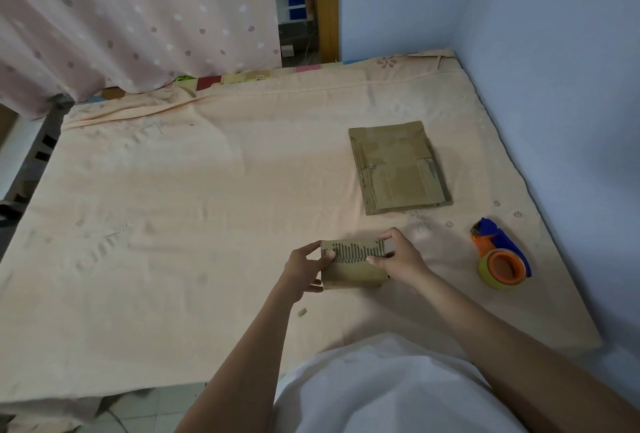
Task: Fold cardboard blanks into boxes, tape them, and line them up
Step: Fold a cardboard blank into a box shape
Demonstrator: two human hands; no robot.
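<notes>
A small brown cardboard box (353, 271) rests on the peach sheet just in front of me, its top flaps folded over and showing torn corrugated ridges. My left hand (303, 268) grips its left side with the thumb on top. My right hand (400, 256) holds its right end, fingers curled over the far top edge. A stack of flat cardboard blanks (398, 169) lies farther back to the right. A tape dispenser (500, 256), orange and blue with a yellowish roll, sits to the right of the box.
The work surface is a mattress covered by a peach sheet (173, 207). A blue wall (554, 51) borders it on the right and a dotted pink curtain (121, 17) hangs at the back left. A small cardboard scrap (302, 312) lies near my left forearm.
</notes>
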